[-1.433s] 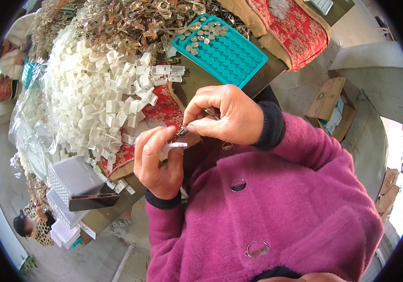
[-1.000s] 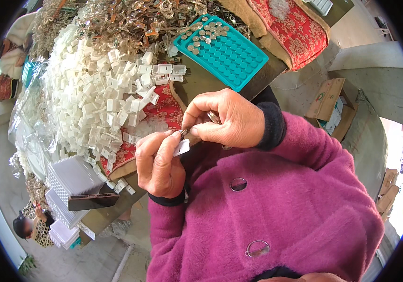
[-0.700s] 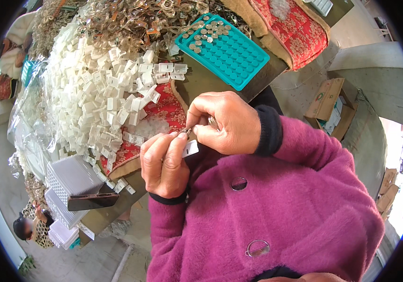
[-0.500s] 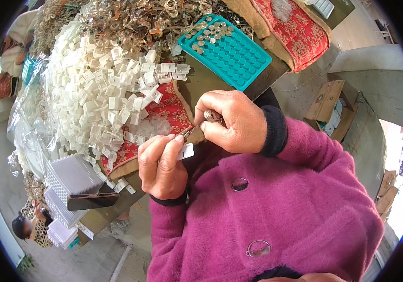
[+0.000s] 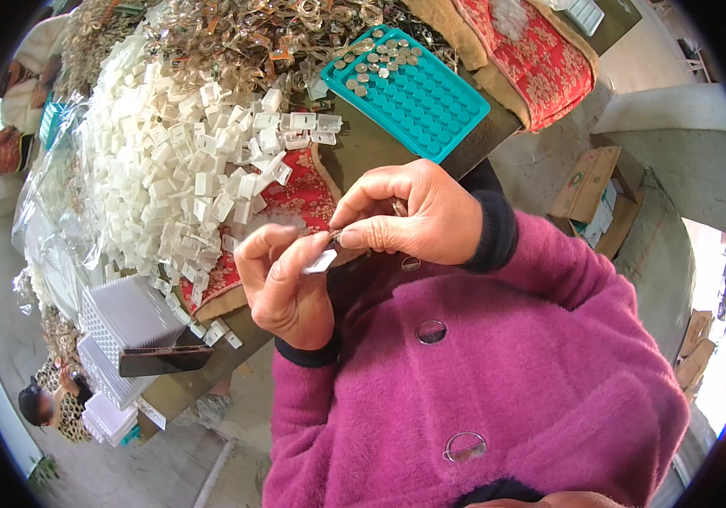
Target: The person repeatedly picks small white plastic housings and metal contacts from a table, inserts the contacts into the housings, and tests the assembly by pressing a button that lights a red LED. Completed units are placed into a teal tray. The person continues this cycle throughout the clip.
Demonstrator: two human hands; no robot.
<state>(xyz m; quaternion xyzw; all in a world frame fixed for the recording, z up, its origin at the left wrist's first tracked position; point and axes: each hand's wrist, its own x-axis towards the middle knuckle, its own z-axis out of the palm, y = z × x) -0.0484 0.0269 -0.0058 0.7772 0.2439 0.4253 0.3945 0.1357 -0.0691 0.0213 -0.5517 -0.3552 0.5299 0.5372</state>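
My left hand (image 5: pixel 287 288) pinches a small white plastic piece (image 5: pixel 321 262) between thumb and fingers; it looks like those heaped on the table. Close against it, my right hand (image 5: pixel 422 216) is closed, thumb and forefinger meeting at a thin dark wire end (image 5: pixel 335 239) beside the white piece. Part of a brownish coil of wire (image 5: pixel 399 206) shows inside the right hand's curled fingers; the rest is hidden. Whether the wire end is inside the white piece or only touching it, I cannot tell. Both hands are held just past the table's near edge.
A large heap of white plastic pieces (image 5: pixel 172 169) covers the table's left, with tangled wire coils (image 5: pixel 236 34) behind. A teal tray (image 5: pixel 443 114) holds several round metal discs. Red patterned cloth (image 5: pixel 308 190), stacked white trays (image 5: pixel 130 317) and a phone (image 5: pixel 164 361) lie nearby.
My right fingertips have straightened and moved down to the wire end at the white piece. The coil is now mostly covered. My left hand has tilted the white piece and shifted slightly.
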